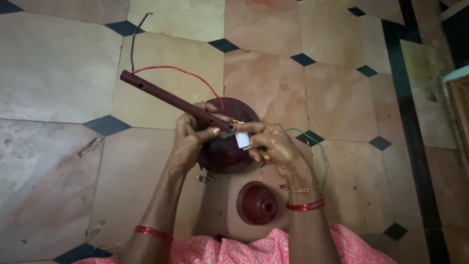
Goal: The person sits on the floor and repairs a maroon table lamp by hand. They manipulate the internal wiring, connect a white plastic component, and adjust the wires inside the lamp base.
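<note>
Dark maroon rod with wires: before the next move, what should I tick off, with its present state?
1. Left hand grips the dark maroon rod: ok.
2. Right hand pinches the small white block at the rod's end: ok.
3. Red wire leaves the rod untangled: ok.
4. Green wire joined to anything: cannot tell.
5. Round maroon base lies flat on the tiled floor: ok.
6. Maroon dome cover lies apart, untouched: ok.

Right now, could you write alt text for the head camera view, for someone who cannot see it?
Two hands hold a dark maroon rod over a round maroon housing on a tiled floor; the right hand pinches a small white piece. A maroon cup-shaped cover lies nearby.
</note>
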